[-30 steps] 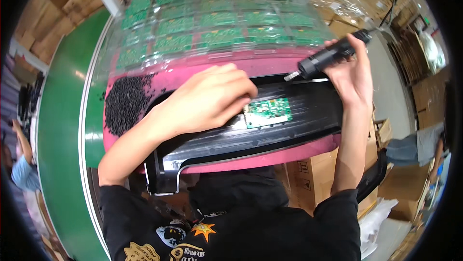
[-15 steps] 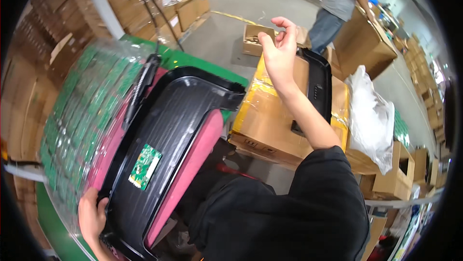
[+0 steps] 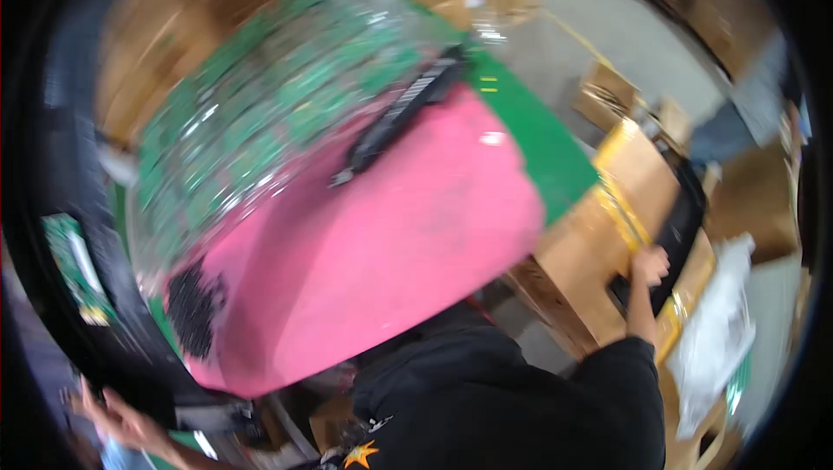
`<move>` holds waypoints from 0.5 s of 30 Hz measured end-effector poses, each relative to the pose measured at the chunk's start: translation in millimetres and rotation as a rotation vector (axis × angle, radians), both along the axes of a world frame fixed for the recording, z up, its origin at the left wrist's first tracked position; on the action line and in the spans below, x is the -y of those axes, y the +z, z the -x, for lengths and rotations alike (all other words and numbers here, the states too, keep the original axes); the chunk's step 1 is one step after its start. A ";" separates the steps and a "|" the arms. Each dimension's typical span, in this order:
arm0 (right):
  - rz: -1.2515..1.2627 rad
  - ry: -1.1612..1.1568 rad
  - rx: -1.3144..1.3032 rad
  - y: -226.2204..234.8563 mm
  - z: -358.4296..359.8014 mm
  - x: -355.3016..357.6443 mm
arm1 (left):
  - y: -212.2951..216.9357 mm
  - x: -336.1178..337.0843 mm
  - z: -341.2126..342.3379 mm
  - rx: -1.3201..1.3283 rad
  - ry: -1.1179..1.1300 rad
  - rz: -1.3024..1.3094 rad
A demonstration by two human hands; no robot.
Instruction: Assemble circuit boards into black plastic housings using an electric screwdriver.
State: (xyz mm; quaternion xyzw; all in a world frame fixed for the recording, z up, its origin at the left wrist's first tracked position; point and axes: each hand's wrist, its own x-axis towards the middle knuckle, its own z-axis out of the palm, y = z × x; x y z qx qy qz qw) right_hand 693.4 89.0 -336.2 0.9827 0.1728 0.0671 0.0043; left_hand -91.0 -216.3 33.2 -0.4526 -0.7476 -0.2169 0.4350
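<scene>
A long black plastic housing (image 3: 143,296) stands tilted at the far left, with a green circuit board (image 3: 78,270) on it. My left hand (image 3: 121,422) is at its lower end, closed about the edge as far as the blur shows. Over on the right, a second black plastic housing (image 3: 685,218) lies on a cardboard box (image 3: 577,266). My right hand (image 3: 649,269) is closed at its near side, fingers curled. Between my arms lies a bare pink pad (image 3: 408,227), with a black elongated tool (image 3: 399,118) along its far edge.
Wrapped green circuit boards (image 3: 269,105) are stacked beyond the pad on a green surface (image 3: 529,140). A white plastic bag (image 3: 716,322) hangs beside the box. A small open carton (image 3: 603,92) sits on the floor, and another person (image 3: 751,110) stands at the far right.
The housing with the circuit board has moved off the pink pad to the left with my left hand. My right hand has come down onto the other housing. The view has turned left.
</scene>
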 end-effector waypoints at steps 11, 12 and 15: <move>0.010 0.232 0.008 -44.6 -66.3 -9.3 | -20.4 58.9 -9.7 1.418 -0.470 -1.051; 0.051 0.242 -0.055 -58.1 -89.4 -2.5 | -32.5 80.7 20.8 1.483 -0.535 -1.037; -0.002 0.390 -0.057 10.5 12.2 -1.2 | -50.1 84.8 30.5 1.581 -0.442 -1.070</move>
